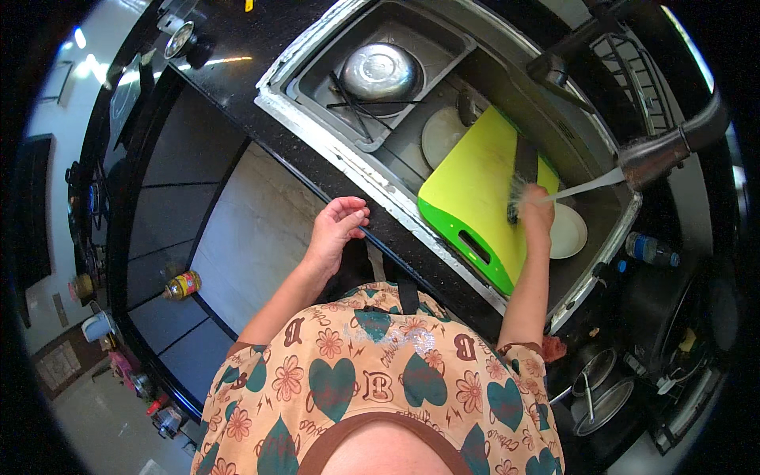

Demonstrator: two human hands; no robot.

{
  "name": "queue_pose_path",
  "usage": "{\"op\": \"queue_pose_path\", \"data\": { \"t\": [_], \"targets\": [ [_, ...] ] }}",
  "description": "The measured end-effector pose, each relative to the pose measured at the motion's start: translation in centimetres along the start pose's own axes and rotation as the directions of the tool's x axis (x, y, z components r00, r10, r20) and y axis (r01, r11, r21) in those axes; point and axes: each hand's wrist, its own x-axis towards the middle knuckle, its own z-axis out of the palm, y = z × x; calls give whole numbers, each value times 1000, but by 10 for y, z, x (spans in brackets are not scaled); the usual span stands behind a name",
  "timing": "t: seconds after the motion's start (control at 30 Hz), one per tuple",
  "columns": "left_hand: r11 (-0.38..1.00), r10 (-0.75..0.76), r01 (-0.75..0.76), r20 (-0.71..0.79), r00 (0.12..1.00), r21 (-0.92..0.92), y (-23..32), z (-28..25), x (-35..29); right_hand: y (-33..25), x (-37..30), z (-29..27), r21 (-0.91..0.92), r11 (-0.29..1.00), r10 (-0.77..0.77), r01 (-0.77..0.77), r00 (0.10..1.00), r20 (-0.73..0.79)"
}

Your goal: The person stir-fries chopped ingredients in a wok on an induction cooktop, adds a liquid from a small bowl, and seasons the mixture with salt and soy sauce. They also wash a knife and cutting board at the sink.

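Observation:
My right hand [537, 207] is closed on the dark handle of what looks like a broad, dark-bladed knife [526, 162]. Water from the black tap [655, 156] splashes over this hand and the tool. Under them a yellow-green chopping board [473, 176] with a bright green, slotted end slants across the sink, its near end on the rim. My left hand [339, 229] is at the black counter's front edge, fingers curled in toward the thumb, with nothing visible in them.
In the sink's grey tray [317, 81] are an upturned steel bowl [381, 71] and dark thin sticks [356, 107]. Pale plates [443, 136] lie partly beneath the board; another plate [568, 231] is to its right. A plastic bottle [653, 248] and pans [606, 406] stand farther right.

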Motion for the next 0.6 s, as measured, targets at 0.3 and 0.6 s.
{"op": "queue_pose_path", "data": {
  "t": [0.3, 0.6],
  "targets": [
    [1000, 28, -29, 149, 988, 3, 23, -12, 1, -79, -11, -79, 158, 985, -63, 73, 996, -65],
    [998, 62, -62, 35, 997, -5, 42, -89, -12, -98, 114, -102, -343, 931, -201, 129, 962, -183]
  ]
}}
